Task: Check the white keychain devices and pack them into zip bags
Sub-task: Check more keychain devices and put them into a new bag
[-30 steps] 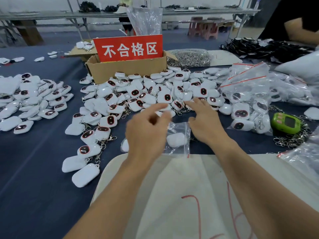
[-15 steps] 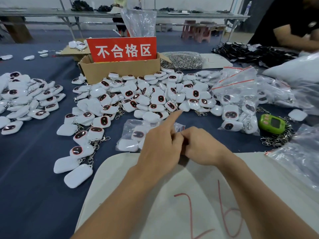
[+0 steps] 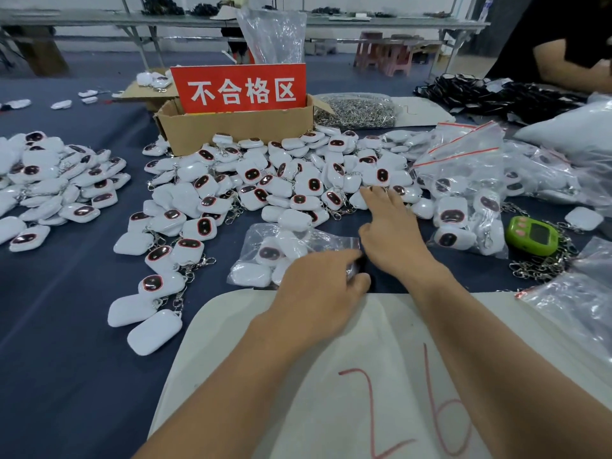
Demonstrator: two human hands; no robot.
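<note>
- Zip bag (image 3: 291, 246), some white devices inside, lies on blue table (image 3: 66, 342) near the pile of devices (image 3: 298, 180).
- Left hand (image 3: 314, 293) pinches its right edge with thumb and forefinger.
- Right hand (image 3: 394, 240) is open, straight fingers touching the pile.

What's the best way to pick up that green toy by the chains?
Come straight down from above and pinch the green toy across its two longer sides. It lies flat on the table with its screen up, so the top and edges are free. A heap of chains lies by its near edge, so lift slowly in case one is hooked on.
</note>
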